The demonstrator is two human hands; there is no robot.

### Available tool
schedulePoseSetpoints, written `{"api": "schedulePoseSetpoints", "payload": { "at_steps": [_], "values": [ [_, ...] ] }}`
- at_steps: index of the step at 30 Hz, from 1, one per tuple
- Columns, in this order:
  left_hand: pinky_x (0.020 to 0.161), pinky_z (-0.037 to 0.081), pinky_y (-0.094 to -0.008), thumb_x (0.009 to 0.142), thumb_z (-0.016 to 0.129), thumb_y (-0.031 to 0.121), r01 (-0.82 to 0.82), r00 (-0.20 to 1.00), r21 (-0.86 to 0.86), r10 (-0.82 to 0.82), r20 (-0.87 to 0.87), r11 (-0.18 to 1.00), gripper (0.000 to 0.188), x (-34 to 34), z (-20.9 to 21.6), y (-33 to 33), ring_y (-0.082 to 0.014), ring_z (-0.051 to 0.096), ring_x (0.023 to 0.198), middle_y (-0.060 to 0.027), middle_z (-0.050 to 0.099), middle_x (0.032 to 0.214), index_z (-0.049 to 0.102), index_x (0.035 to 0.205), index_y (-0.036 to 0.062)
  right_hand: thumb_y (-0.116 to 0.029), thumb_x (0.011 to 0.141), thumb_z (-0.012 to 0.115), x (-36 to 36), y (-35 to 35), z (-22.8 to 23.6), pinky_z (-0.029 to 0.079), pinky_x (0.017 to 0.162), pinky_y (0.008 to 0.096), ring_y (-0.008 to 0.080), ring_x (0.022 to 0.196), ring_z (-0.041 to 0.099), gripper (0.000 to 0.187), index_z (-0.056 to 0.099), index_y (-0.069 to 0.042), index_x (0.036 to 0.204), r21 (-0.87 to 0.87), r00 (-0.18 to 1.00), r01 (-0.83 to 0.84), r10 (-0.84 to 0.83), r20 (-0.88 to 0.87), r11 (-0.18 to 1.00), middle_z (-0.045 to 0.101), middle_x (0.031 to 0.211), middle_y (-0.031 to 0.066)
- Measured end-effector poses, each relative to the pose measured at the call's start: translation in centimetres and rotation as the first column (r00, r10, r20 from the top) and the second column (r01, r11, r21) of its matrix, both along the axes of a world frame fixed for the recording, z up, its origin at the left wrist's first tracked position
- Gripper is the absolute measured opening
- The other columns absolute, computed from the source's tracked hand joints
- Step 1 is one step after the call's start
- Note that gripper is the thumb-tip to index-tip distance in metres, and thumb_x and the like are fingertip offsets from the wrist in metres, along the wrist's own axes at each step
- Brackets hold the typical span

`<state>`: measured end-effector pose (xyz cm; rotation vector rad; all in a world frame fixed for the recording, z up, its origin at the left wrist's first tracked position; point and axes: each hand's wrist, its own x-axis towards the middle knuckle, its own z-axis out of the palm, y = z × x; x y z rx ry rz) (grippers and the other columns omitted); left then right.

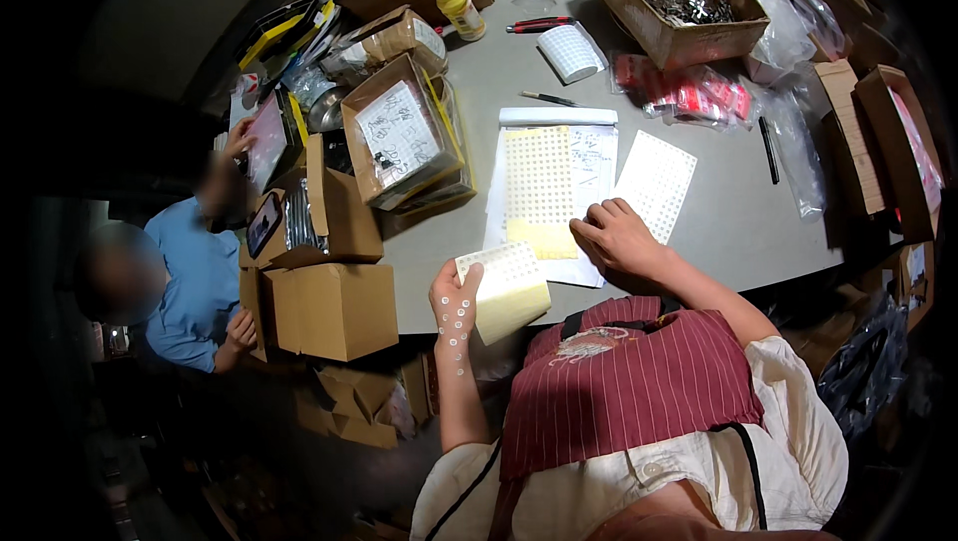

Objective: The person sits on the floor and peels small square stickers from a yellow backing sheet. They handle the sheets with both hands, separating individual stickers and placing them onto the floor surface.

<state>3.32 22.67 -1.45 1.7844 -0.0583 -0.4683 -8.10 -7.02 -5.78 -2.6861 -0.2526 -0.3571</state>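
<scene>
My left hand [454, 296] grips a curled sheet of small round stickers [504, 276] with a pale yellow lower part. Several round white stickers dot the back of this hand and its wrist. Over the right edge of a yellow sticker sheet [539, 177] is my right hand [624, 237], its fingers bent and drawn together; anything between the fingertips is too small to make out. That yellow sheet lies on a pad of white paper [596, 157] with handwriting. Beyond my right hand, a white sticker sheet [659, 182] lies slanted on the grey table [738, 212].
Cardboard boxes [334, 311] crowd the left, by a co-worker in a blue shirt [185, 281]. A box of small metal parts [689, 2] stands far right, near red packets [689, 92]. Pens [547, 99], a curled sheet [571, 52] and a yellow bottle [459, 12] are farther back.
</scene>
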Motion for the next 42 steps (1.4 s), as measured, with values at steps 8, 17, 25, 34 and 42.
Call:
{"api": "schedulePoseSetpoints", "payload": {
  "at_steps": [8,17,25,34,42],
  "values": [
    [0.080,0.053,-0.0281,0.095,0.065,0.005,0.112,0.994,0.102,-0.113,0.002,0.988,0.021,2.3,-0.9,-1.2,-0.0144,0.069,0.088,-0.0122,0.073,0.103,0.064,0.112,-0.0082,-0.007,0.077,0.063,0.3,0.5,0.3,0.045,0.087,0.0411,0.0306,0.094,0.057,0.042,0.061,-0.006,0.118,0.027,0.997,0.069,-0.068,-0.023,0.997,0.058,0.096,0.0122],
    [0.081,0.053,-0.0283,0.095,0.065,0.005,0.162,0.986,0.074,-0.159,-0.045,0.984,0.024,4.2,-2.0,-2.3,-0.0149,0.068,0.090,-0.0126,0.072,0.106,0.063,0.115,-0.0091,-0.008,0.076,0.062,0.9,0.8,1.1,0.045,0.087,0.0416,0.0303,0.093,0.059,0.049,0.057,-0.004,0.124,0.010,0.988,0.121,-0.119,-0.102,0.993,0.059,0.096,0.0123],
    [0.079,0.051,-0.0248,0.095,0.067,0.009,0.128,0.988,-0.037,-0.130,-0.082,0.991,0.023,5.2,-2.4,-2.4,-0.0098,0.065,0.087,-0.0080,0.073,0.100,0.065,0.112,-0.0072,-0.009,0.076,0.063,2.1,0.9,1.0,0.045,0.086,0.0385,0.0267,0.091,0.061,0.050,0.055,-0.004,0.125,-0.023,0.973,0.160,-0.161,-0.164,0.987,0.060,0.093,0.0100],
    [0.080,0.051,-0.0251,0.095,0.067,0.009,0.162,0.980,-0.078,-0.170,-0.104,0.984,0.025,6.3,-4.0,-2.6,-0.0098,0.065,0.088,-0.0077,0.073,0.102,0.065,0.114,-0.0070,-0.011,0.088,0.056,3.2,1.1,0.7,0.045,0.086,0.0377,0.0239,0.088,0.064,0.035,0.055,-0.004,0.122,-0.086,0.957,0.207,-0.220,-0.190,0.975,0.063,0.090,0.0075],
    [0.079,0.051,-0.0246,0.095,0.067,0.009,0.184,0.975,-0.053,-0.189,-0.119,0.982,0.021,6.6,-3.7,-2.7,-0.0092,0.065,0.088,-0.0074,0.073,0.101,0.064,0.110,-0.0070,-0.014,0.090,0.056,4.1,1.1,0.4,0.045,0.085,0.0379,0.0247,0.082,0.066,0.034,0.055,-0.001,0.122,-0.097,0.951,0.217,-0.233,-0.203,0.971,0.064,0.086,0.0081]
  ]
}}
